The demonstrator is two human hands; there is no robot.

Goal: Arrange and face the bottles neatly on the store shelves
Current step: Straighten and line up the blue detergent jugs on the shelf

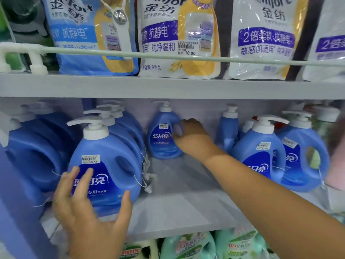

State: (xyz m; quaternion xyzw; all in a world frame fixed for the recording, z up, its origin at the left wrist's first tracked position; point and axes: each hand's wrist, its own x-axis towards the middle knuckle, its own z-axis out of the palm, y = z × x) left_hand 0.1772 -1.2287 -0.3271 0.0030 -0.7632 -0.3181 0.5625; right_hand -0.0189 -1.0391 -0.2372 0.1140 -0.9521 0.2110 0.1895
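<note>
Blue pump bottles of detergent stand on the grey middle shelf (183, 206). My left hand (87, 206) lies spread against the label of the front bottle (110, 165) at the left, fingers apart, thumb at its lower right side. Far back in the middle gap stands a single blue bottle (161, 135), label facing me. My right hand (192, 137) reaches deep into the shelf and its fingers curl into that bottle's handle on the right side. Behind the front left bottle runs a row of several more.
At the right stand more blue bottles (261, 146) and a narrow one (228, 128) turned sideways at the back. Refill pouches (177, 34) fill the upper shelf behind a white rail (168, 56). Green bottles (188, 245) sit on the shelf below.
</note>
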